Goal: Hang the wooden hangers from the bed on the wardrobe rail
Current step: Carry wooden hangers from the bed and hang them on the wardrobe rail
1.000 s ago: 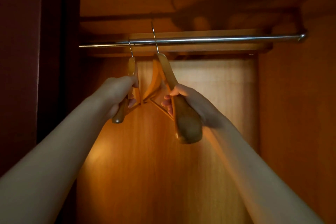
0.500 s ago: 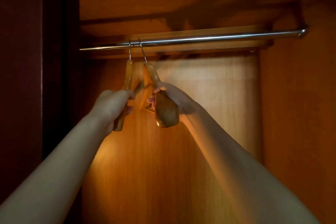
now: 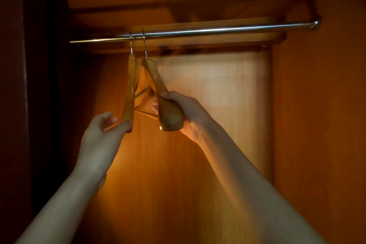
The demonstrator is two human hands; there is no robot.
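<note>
Right hand (image 3: 184, 109) grip pinching second curved wooden hanger (image 3: 158, 89) on shiny metal rail (image 3: 217, 29); left hand (image 3: 103, 127) grip spread. Released tilted (hook looks seated), it may swing into first wooden hanger (image 3: 129, 89).

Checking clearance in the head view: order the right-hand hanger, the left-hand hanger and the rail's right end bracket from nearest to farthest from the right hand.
1. Right-hand hanger: gripped in the right hand.
2. Left-hand hanger: just leftward.
3. Rail's right end bracket: far up-right.

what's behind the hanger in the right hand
Behind the right hanger gripped by the right hand there is the wardrobe's pale wooden back panel and part of the left hanger. The hanger's far arm is mostly covered.
</note>
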